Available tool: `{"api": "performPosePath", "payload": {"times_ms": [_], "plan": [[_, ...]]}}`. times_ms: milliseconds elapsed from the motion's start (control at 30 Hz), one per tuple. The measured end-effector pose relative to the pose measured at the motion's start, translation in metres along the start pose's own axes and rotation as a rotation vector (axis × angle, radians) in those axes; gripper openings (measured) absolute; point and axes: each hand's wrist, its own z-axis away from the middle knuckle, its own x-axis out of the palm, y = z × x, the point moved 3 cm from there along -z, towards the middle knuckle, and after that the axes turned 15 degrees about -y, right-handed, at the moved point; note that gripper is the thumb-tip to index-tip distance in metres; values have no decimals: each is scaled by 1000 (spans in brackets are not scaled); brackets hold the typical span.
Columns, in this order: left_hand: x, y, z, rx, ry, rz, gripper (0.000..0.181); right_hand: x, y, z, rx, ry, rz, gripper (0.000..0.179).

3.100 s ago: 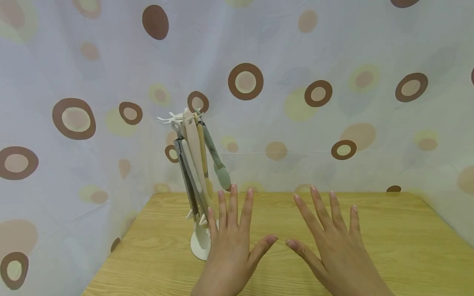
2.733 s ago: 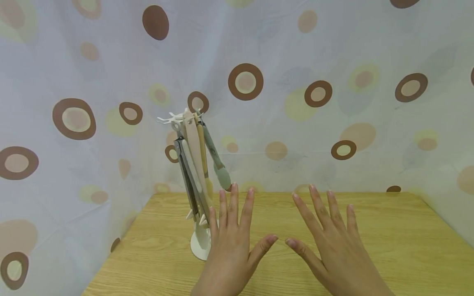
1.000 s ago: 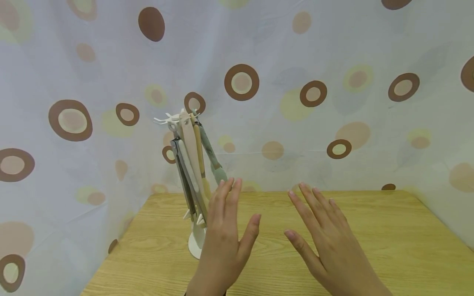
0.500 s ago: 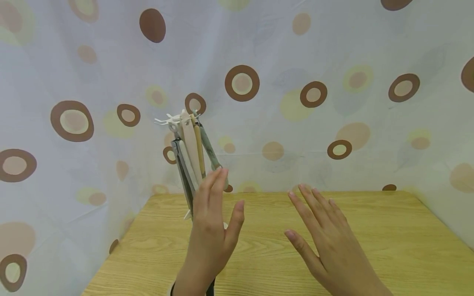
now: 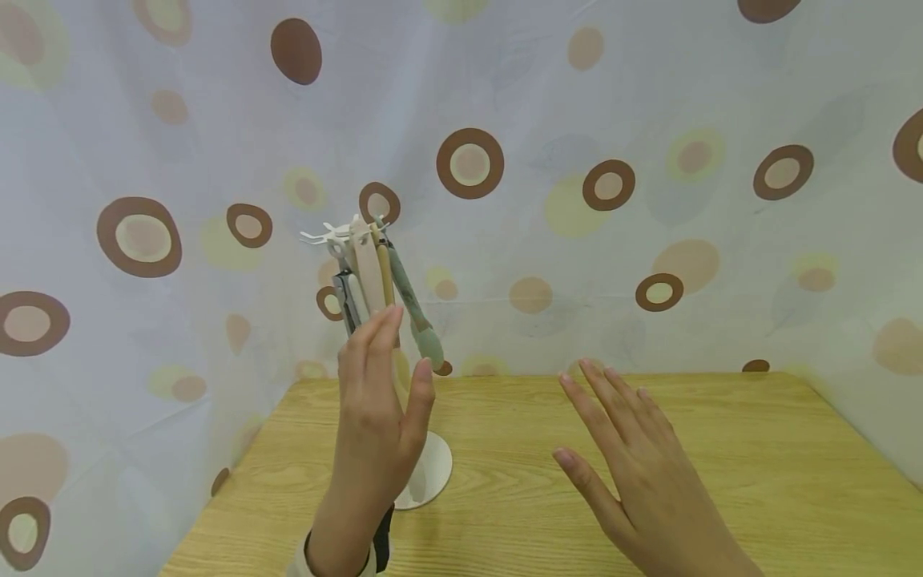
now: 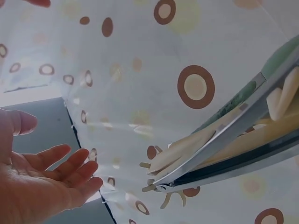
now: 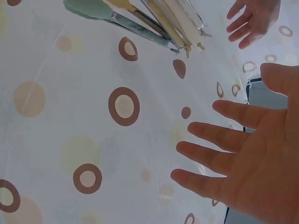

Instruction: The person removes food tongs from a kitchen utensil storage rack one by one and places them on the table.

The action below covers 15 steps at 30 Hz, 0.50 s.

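A white utensil stand [image 5: 431, 473] sits at the table's far left, with several utensils [image 5: 371, 272] hanging from its top hooks: metal tongs, cream and yellow spatulas and a green silicone tool [image 5: 420, 320]. My left hand [image 5: 378, 401] is raised in front of the hanging utensils, fingers straight, holding nothing; whether it touches them is unclear. In the left wrist view the tongs [image 6: 224, 144] run close by the open palm [image 6: 42, 182]. My right hand [image 5: 627, 449] hovers flat over the table, fingers spread, empty.
The wooden table [image 5: 757, 481] stands against a pale curtain [image 5: 649, 120] printed with brown and yellow circles, which closes in the back and both sides. The stand's round base lies near the table's left edge.
My left hand rose from flat on the table and turned edge-on, moving left and up to the hanging utensils. The right hand lifted slightly and stayed in place.
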Motion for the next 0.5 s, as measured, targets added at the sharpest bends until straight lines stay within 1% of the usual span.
{"api": "performPosePath", "payload": {"times_ms": [67,300,400,500], "plan": [[-1,-3,-1,0,9,0,49,0,0,0,2,-6,1,61],[-7,-16,-4,-17,26,-10,49,0,-1,-1,-42,59,1,61],[-11,-22,-7,-20,32,-15,47,0,-1,-1,-41,56,1,62],[-15,-28,-11,-12,53,-25,46,0,-1,-1,-40,52,1,61]]}}
